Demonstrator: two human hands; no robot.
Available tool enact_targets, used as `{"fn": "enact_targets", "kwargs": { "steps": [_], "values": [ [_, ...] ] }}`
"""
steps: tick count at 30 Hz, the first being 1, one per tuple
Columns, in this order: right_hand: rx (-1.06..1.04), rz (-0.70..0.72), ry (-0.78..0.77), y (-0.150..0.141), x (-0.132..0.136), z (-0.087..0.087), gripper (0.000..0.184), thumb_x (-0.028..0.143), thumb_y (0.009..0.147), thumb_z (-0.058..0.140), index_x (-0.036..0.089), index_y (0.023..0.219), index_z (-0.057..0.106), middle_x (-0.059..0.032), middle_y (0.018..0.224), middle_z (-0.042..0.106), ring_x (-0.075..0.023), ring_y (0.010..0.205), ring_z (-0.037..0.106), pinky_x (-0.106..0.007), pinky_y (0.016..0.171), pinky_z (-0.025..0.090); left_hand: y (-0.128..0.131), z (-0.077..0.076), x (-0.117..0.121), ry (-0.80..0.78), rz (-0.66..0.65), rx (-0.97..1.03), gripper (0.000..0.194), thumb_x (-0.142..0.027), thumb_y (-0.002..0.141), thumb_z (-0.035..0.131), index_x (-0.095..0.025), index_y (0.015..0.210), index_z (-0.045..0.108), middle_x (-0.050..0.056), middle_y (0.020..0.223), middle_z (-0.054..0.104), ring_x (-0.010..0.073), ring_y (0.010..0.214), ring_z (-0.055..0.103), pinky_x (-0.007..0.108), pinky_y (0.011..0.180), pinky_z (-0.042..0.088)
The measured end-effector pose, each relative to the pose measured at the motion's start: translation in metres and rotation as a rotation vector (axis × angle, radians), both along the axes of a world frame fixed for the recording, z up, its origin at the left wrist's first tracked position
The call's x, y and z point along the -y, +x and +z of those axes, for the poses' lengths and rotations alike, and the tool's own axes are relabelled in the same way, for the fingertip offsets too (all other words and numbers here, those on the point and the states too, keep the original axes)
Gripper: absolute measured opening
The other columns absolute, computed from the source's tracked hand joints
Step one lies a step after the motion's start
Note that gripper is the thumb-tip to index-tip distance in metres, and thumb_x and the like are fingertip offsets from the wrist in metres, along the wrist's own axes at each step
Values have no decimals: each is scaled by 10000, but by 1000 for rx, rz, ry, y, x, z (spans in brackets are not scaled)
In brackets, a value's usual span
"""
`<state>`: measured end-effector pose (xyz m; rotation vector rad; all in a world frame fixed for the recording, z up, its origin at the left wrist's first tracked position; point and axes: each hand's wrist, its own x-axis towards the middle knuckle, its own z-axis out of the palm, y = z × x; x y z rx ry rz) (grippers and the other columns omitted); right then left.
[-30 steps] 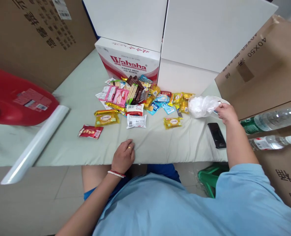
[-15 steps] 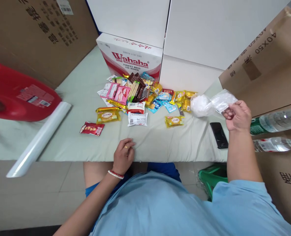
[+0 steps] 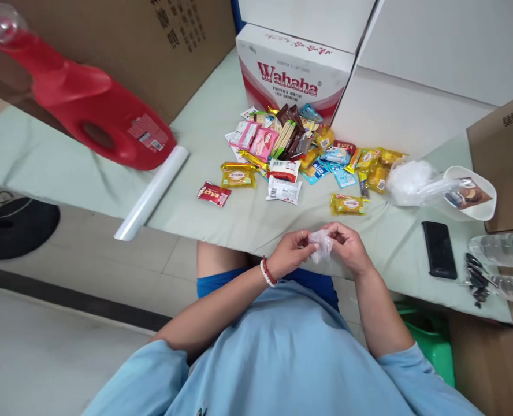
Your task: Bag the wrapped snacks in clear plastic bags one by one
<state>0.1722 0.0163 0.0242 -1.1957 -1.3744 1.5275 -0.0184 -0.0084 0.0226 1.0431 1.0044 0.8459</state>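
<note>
Near the front edge of the table, my left hand (image 3: 292,252) and my right hand (image 3: 347,247) pinch a small clear plastic bag (image 3: 321,245) between them. It looks crumpled. Beyond my hands lies a yellow snack packet (image 3: 347,204), with a white snack packet (image 3: 283,190) to its left. Behind these is a heap of mixed wrapped snacks (image 3: 282,141). At the right, a bunched bundle of clear plastic bags (image 3: 412,182) lies against a white plastic tub (image 3: 490,199), which has a brown packet in it.
A white roll (image 3: 152,193) overhangs the table edge beside a red jug (image 3: 109,115). At the back stands a Wahaba-style red-and-white water carton (image 3: 295,81). A phone (image 3: 439,249), dark sunglasses (image 3: 477,280) and clear bottles (image 3: 494,249) are at the right, above a green stool (image 3: 434,341).
My right hand has come back from the bundle at the right with a clear plastic bag. My left hand has risen to meet it and grips the bag too. The view has turned.
</note>
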Motion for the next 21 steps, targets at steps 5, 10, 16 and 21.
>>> {"fn": "enact_targets", "kwargs": {
  "steps": [5, 10, 16, 21],
  "values": [
    [-38, -83, -31, -10, 2, 1, 441, 591, 836, 743, 274, 1129, 655, -57, 1108, 688, -200, 935, 634, -312, 751, 545, -9, -9, 6, 190, 262, -367, 145, -328, 847, 674, -195, 795, 646, 1, 731, 590, 142, 696, 536, 262, 662, 428],
    [99, -106, -46, -18, 4, -1, 354, 519, 755, 835, 244, 939, 709, -12, 842, 690, -171, 761, 606, -280, 679, 492, -21, -12, 2, 164, 273, -316, 124, -316, 806, 710, -198, 833, 680, 9, 759, 630, 139, 682, 548, 268, 665, 438],
    [-76, -138, -306, 0, 7, -4, 375, 507, 687, 875, 230, 804, 650, 44, 641, 558, -109, 527, 453, -235, 464, 349, -57, -22, -14, -123, 455, -43, 372, -491, 697, 821, -182, 790, 637, -49, 602, 570, 84, 524, 471, 226, 535, 367],
    [-105, -382, -340, -12, 17, -16, 459, 552, 644, 881, 231, 802, 593, 75, 603, 484, -71, 439, 318, -217, 350, 201, -53, -12, 3, -184, 287, -98, 515, -663, 836, 658, -185, 657, 591, -33, 500, 538, 67, 412, 413, 220, 438, 297]
  ]
}}
